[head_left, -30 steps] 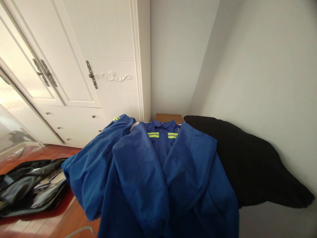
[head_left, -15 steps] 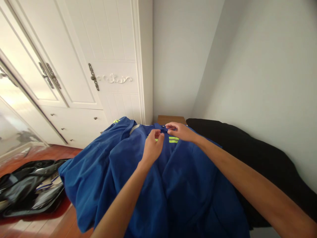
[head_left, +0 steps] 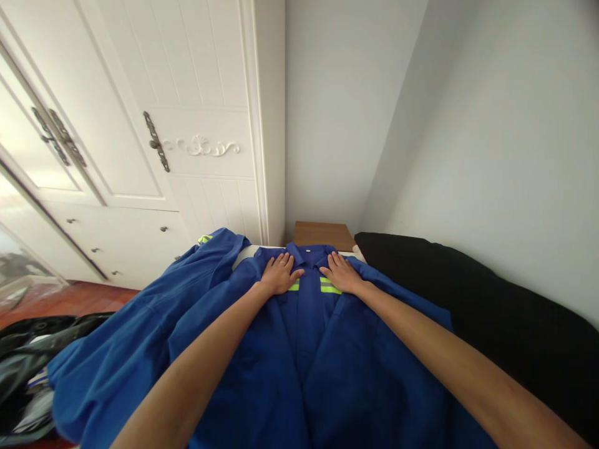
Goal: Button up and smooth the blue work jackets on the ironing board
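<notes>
A blue work jacket (head_left: pixel 304 349) with yellow-green reflective stripes lies spread in front of me, collar (head_left: pixel 306 251) at the far end. My left hand (head_left: pixel 279 274) rests flat on the jacket's chest left of the collar, fingers spread and open. My right hand (head_left: pixel 340 273) lies flat on the chest to the right of the collar, fingers stretched out, partly covering a reflective stripe (head_left: pixel 331 288). Neither hand holds anything. One sleeve (head_left: pixel 140 337) drapes off to the left.
A black cloth (head_left: pixel 491 312) lies along the grey wall on the right. A small wooden stand (head_left: pixel 322 235) is behind the collar. White wardrobe doors (head_left: pixel 187 125) with metal handles stand at left. Dark bags (head_left: pixel 23 355) lie on the wooden floor at lower left.
My hands came into view, fingered the collar, and now press flat on the chest on either side of it. The sleeves folded over the front have been spread aside.
</notes>
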Demonstrator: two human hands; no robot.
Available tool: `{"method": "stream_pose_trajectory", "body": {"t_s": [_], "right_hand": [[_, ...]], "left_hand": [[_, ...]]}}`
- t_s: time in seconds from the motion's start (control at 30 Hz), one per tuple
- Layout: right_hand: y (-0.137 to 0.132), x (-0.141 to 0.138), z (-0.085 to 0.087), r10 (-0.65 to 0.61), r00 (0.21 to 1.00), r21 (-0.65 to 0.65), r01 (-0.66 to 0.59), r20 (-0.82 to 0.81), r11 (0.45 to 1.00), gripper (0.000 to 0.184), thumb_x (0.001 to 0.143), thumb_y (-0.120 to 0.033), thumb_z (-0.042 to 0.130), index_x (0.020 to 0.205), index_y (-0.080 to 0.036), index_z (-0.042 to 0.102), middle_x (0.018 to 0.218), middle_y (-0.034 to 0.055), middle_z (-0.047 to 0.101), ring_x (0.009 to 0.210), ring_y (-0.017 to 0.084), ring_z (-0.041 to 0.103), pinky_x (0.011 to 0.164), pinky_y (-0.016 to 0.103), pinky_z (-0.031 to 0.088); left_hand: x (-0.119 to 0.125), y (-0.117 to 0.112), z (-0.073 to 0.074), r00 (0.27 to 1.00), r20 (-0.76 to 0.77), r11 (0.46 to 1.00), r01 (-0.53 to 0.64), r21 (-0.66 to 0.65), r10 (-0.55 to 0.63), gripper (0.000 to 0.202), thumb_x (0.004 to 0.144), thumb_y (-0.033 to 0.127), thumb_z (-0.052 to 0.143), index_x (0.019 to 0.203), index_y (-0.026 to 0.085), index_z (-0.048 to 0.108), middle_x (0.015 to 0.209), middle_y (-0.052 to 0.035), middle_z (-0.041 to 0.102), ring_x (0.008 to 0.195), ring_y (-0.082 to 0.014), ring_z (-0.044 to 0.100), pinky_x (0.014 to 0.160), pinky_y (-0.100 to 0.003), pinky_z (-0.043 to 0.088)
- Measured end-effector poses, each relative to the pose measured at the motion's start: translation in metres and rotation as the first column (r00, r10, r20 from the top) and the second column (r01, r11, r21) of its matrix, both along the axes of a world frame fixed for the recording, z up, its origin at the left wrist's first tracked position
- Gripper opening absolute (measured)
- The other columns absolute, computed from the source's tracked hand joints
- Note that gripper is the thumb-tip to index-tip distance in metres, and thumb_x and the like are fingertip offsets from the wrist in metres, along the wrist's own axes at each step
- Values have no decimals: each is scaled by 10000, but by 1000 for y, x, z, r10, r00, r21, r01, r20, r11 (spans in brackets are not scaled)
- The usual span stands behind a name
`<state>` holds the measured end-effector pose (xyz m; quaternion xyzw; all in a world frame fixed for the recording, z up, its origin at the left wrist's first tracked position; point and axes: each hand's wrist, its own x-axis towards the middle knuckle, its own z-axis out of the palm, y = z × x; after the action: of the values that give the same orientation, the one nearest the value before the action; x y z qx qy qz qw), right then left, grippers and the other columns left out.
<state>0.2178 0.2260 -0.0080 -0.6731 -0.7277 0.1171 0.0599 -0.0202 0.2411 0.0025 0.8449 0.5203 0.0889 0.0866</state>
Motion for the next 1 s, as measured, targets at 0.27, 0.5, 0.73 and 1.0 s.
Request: {"method": "stream_pose_trajectory", "body": {"t_s": [0.27,0.5,0.73,1.0], "right_hand": [[8,18,19,18,998,51,-16,-55,999,749,981,-519,365,1550,-42,269,1601,194,282,1499,264,249,1217,368,200],[50,36,37,-135,976,132,158,-168,979,646,876,-130,542,1496,-61,376,1465,223,485,1334,280,506,1107,337,385],[78,34,19,-104,951,107,141,-291,984,297,864,-172,654,1158,-135,670,1229,124,684,1111,215,655,991,388,495],[74,45,12,-133,896,134,207,-424,969,191,874,-239,605,988,-148,728,969,81,749,872,188,687,786,268,508]], "left_hand": [[-6,3,7,995,92,994,-44,97,35,543,995,554,339,1212,162,647,1348,-162,615,1306,-320,519,1098,-459,365],[-7,56,23,941,259,960,-256,116,219,382,966,247,390,1252,132,617,1247,-184,651,1203,-276,592,1025,-372,428],[5,94,7,893,347,957,-286,-53,286,323,888,401,593,1083,168,702,1123,-152,727,1090,-304,660,929,-396,478],[-8,98,-10,777,549,946,-312,-88,308,190,881,242,548,890,175,725,894,-51,747,853,-196,677,785,-270,497]]}}
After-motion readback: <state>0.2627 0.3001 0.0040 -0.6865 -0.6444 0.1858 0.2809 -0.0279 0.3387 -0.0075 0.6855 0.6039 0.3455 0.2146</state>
